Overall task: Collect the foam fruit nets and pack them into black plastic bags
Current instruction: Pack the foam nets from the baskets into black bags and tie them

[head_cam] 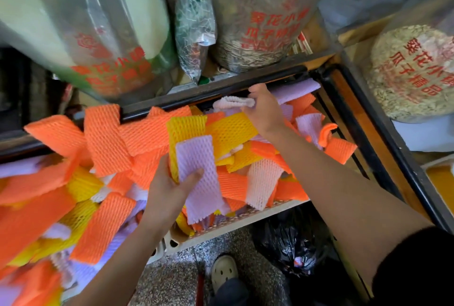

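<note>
A heap of foam fruit nets [105,141] in orange, yellow, lilac and pale pink fills a cream plastic crate [245,219] and spills off to the left. My left hand [169,187] grips a stack of nets with a lilac net [196,158] on top and a yellow one behind it. My right hand [265,109] reaches to the back of the crate and pinches a pale pink net [231,102]. A black plastic bag [292,244] lies crumpled on the floor below the crate, under my right forearm.
Large clear bags of seeds [255,23] with red print stand on a black-framed shelf [221,84] behind the crate. Another seed bag [415,72] sits at the right. My shoe [224,271] stands on the speckled floor [172,278].
</note>
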A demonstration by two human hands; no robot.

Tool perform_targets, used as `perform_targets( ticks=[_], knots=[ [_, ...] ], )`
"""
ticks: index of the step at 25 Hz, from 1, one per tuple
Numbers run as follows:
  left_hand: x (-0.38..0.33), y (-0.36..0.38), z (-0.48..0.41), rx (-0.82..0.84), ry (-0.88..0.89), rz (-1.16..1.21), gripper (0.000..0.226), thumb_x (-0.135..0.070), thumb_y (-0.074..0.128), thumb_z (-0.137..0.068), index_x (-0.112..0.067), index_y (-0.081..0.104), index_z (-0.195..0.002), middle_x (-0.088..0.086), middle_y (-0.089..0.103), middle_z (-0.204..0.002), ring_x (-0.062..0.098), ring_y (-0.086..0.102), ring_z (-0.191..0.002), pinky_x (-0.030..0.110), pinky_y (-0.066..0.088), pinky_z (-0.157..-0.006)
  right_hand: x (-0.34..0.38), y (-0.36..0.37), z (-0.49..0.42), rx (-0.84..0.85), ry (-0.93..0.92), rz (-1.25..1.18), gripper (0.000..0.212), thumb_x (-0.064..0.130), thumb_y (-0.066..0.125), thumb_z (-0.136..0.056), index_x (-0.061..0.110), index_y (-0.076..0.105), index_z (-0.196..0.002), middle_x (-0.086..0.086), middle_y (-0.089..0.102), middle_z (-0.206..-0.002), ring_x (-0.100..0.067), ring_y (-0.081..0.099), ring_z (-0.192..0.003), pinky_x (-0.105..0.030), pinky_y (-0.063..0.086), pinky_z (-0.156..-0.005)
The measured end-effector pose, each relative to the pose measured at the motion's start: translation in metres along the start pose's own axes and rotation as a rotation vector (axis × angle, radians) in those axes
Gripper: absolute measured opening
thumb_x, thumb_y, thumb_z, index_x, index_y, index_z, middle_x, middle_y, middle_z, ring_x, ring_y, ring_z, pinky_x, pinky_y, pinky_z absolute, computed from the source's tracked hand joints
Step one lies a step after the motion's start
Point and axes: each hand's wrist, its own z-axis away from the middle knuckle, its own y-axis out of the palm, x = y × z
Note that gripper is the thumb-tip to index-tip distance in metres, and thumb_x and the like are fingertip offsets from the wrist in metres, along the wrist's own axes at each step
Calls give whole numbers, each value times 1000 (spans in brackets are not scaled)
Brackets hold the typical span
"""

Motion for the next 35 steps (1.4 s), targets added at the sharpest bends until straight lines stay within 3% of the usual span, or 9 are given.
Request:
perform_targets(
  ticks=[4,10,13,17,22,26,29,32,35],
  knots=[
    [-3,0,2,-17,13,11,38,-23,70,-83,-30,47,-113,-17,61,-106,1,60,-95,29,47,-80,11,-17,1,-18,-32,162,24,18,56,-92,6,60,-111,-14,58,-115,-30,54,-105,-37,42,-82],
    [-14,16,26,-90,27,4,35,-21,69,-84,-19,47,-111,-11,61,-101,5,60,-91,29,49,-76,23,-82,37,-156,-187,100,26,22,52,-95,0,50,-110,-16,57,-107,-30,55,-94,-35,40,-71],
    [-25,38,51,-134,42,-16,34,-19,69,-84,-19,45,-108,-13,59,-94,-2,56,-81,12,45,-62,26,-119,79,-189,-290,5,24,16,56,-92,0,48,-108,-11,60,-101,-21,56,-83,-29,37,-63],
    [-34,74,107,-162,16,92,35,-15,67,-86,-14,42,-111,-12,58,-94,1,57,-82,10,46,-60,16,-148,170,38,-465,-43,25,14,59,-88,11,48,-109,3,59,-105,-3,51,-92,-22,39,-74],
    [-36,114,204,-147,-15,271,37,-16,59,-91,-19,34,-117,-14,52,-105,8,52,-98,31,41,-85,-10,-170,286,344,-580,61,43,12,54,-90,24,34,-127,-9,53,-127,-24,55,-113,-37,47,-89],
    [-29,119,271,-131,-68,463,67,-39,60,-88,-10,31,-140,3,48,-138,15,50,-122,35,44,-99,-6,-189,346,602,-584,116,79,25,55,-92,27,1,-149,6,22,-153,-12,40,-130,-33,41,-100],
    [-24,102,323,-192,-66,527,42,-34,46,-97,-8,40,-129,4,57,-120,8,59,-97,19,51,-77,21,-196,381,734,-600,39,88,47,59,-87,29,-1,-149,13,15,-155,-1,21,-140,-30,30,-111],
    [-15,71,373,-324,3,493,26,-16,52,-94,-7,42,-116,3,56,-98,0,59,-73,13,48,-58,67,-189,416,780,-608,-41,79,53,58,-84,36,8,-142,22,29,-137,0,36,-129,-31,41,-102],
    [-2,30,421,-443,53,424,22,-10,55,-92,-8,41,-110,-3,54,-89,-8,56,-59,10,44,-51,114,-163,450,816,-623,12,71,57,58,-82,41,13,-135,13,39,-137,-12,48,-122,-39,48,-92]
  ],
)
